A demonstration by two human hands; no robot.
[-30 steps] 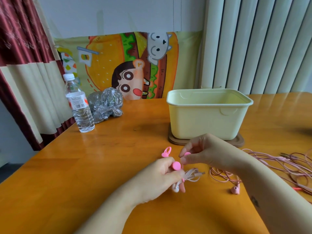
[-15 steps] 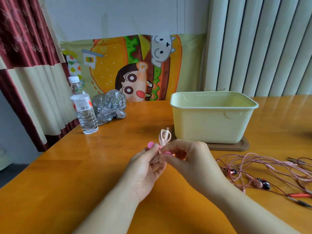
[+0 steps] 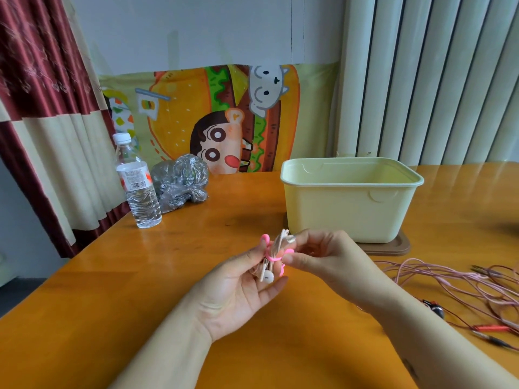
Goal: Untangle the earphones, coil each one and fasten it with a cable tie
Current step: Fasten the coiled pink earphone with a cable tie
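Observation:
A coiled white earphone [image 3: 278, 242] stands upright between both hands above the table, its earbud [image 3: 268, 277] hanging at the bottom. A pink cable tie [image 3: 271, 258] is wrapped round the middle of the coil, one loop end sticking up at the left. My left hand [image 3: 238, 287], palm up, holds the coil from below with its fingertips. My right hand [image 3: 323, 256] pinches the coil and the tie's other end from the right. A tangle of pink earphone cables [image 3: 449, 279] lies on the table to the right.
A pale yellow tub [image 3: 351, 203] stands on a brown lid behind the hands. A water bottle [image 3: 137, 183] and a crumpled plastic bag [image 3: 179, 181] stand at the back left. Red and dark plugs [image 3: 491, 329] lie at the right edge. The table edge runs along the left.
The hands rose from near the table, turning the coil upright. The pink tie now circles the coil's middle, and my left palm has turned upward.

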